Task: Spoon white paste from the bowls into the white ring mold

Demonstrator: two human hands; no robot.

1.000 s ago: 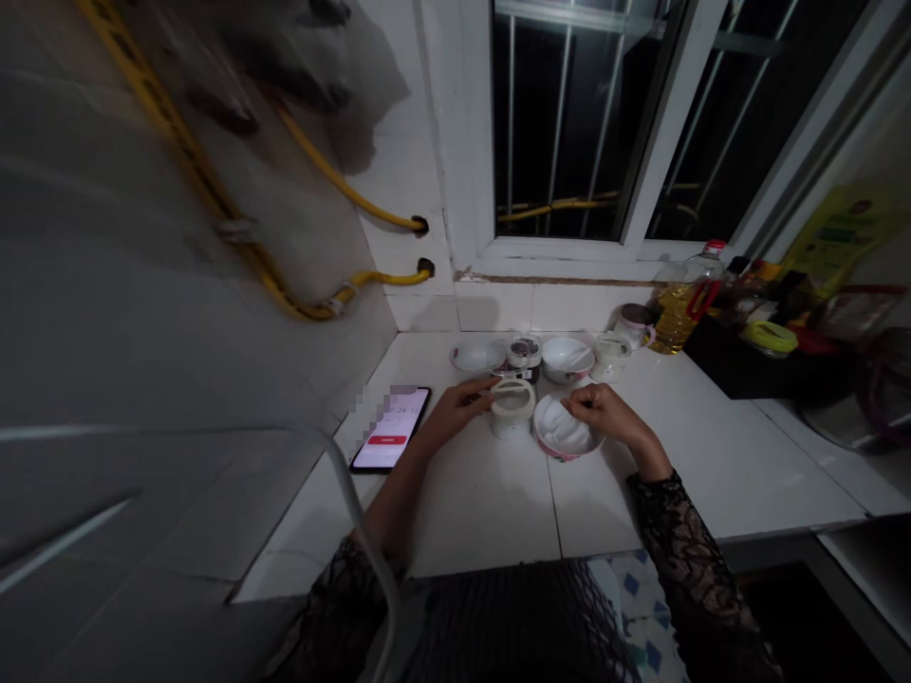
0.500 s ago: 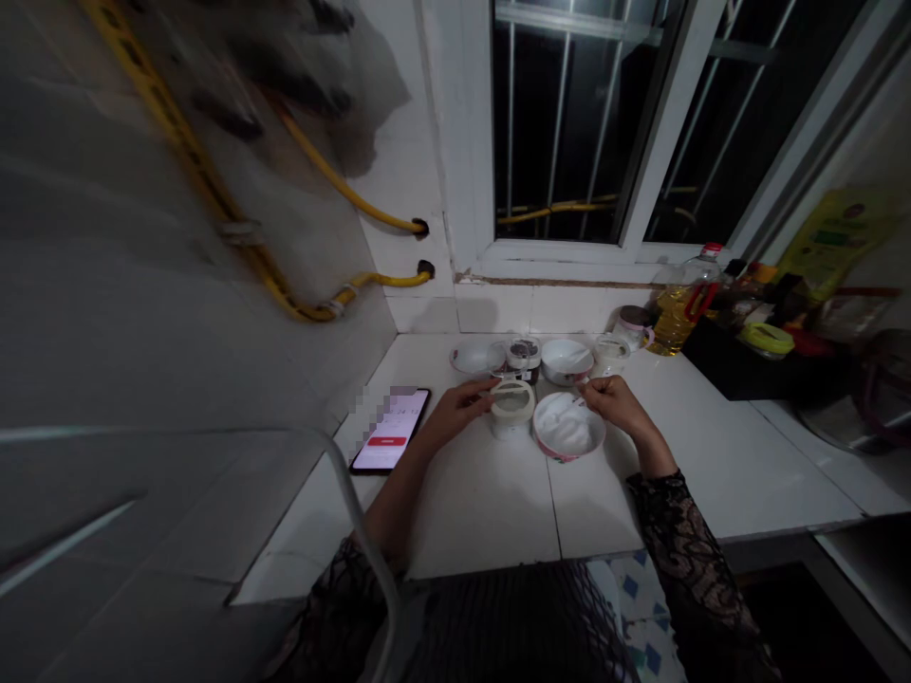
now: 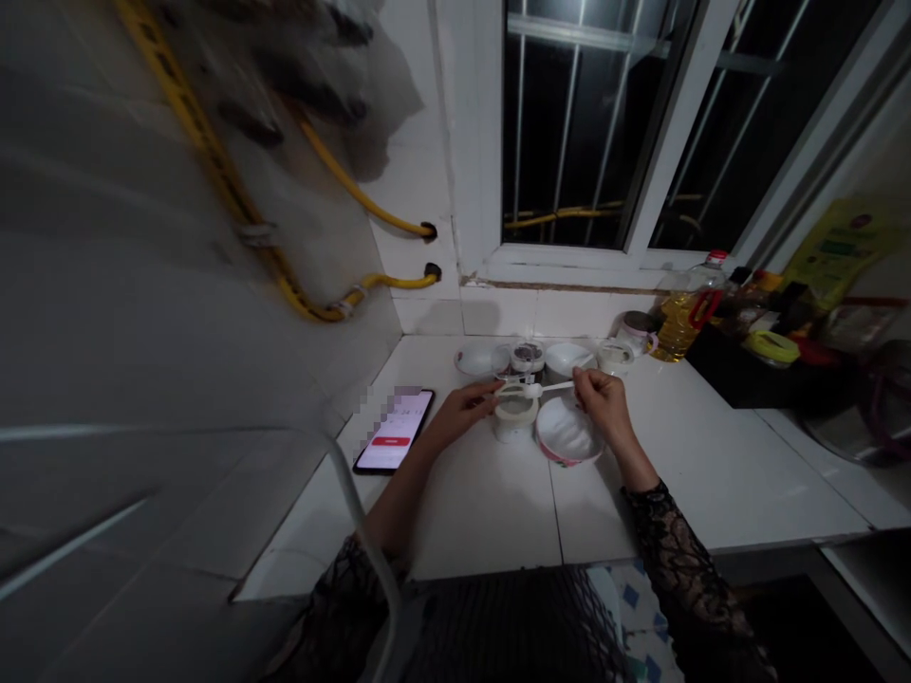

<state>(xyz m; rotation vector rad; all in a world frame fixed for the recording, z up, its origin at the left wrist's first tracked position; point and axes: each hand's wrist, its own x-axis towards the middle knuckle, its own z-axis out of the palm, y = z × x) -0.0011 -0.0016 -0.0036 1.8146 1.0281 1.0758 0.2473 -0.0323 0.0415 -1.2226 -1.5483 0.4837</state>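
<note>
Two bare hands are held over a white tiled counter, with black lace sleeves at the wrists. A slender white plastic spoon is gripped near its handle end by the closed fingertips of the right hand and is held roughly level, just above a pale cylindrical tub and a round white bowl with a pink rim. The fingers of the left hand are curled toward the tub's rim and the far end of the spoon; whether anything is gripped by that hand cannot be told. A whitish coating is seen inside the bowl.

Behind these, a small white dish, a jar with dark contents, a white bowl and a small clear jar are lined up. A smartphone with a lit screen and a red button lies left of the left hand. A plastic bottle of yellow oil with a red handle stands to the right, beside a black tray of packets and containers. Yellow gas hoses run along the wall, near a barred window.
</note>
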